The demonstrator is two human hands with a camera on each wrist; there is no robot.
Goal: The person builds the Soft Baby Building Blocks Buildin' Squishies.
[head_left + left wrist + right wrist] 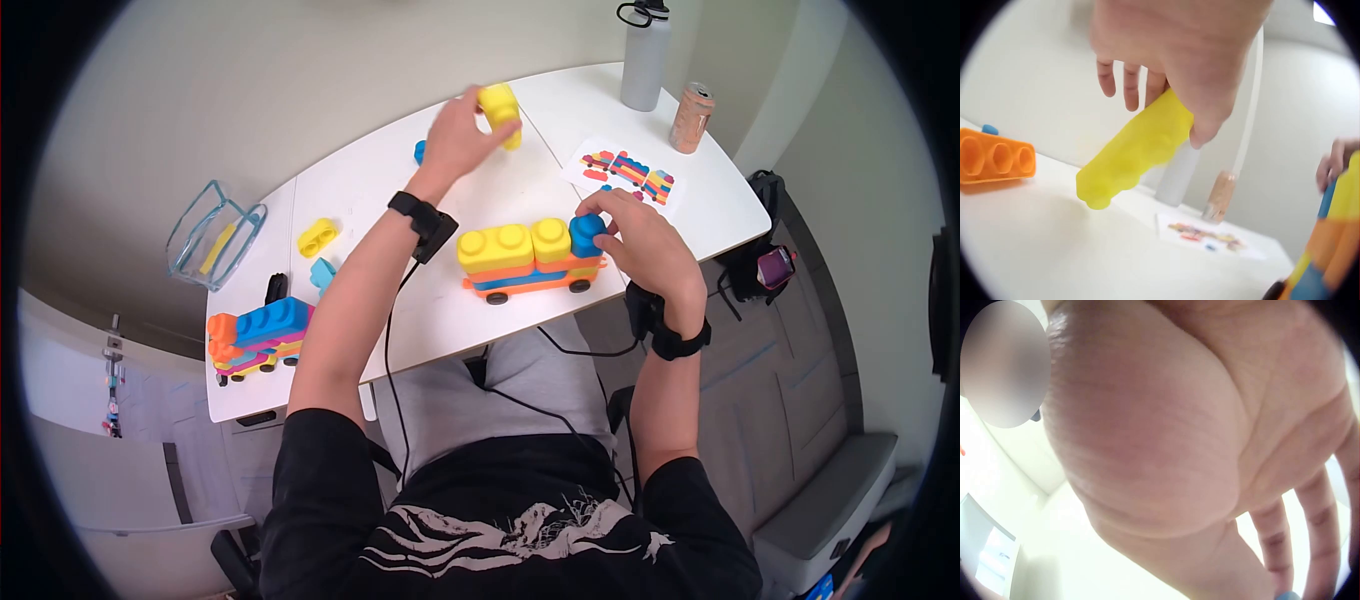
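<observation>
Raised over the back of the table, the left hand (462, 140) pinches a long yellow block (499, 103) between thumb and fingers. That yellow block (1132, 150) slants downward from the left hand (1179, 56) in the left wrist view. The right hand (650, 235) holds a blue block (586, 236) by thumb and fingers at the right end of a toy vehicle (515, 272). Yellow blocks (497, 240) sit beside the blue one, on orange and blue layers. In the right wrist view, the right hand's palm (1166, 425) hides nearly everything it touches.
A second block vehicle (262, 335) stands at the left. Loose yellow (317, 237) and light-blue (322, 274) pieces and a clear container (213, 240) are nearby. An orange block (997, 156) lies at the back. A picture sheet (625, 177), bottle (645, 65) and can (692, 118) are at the right.
</observation>
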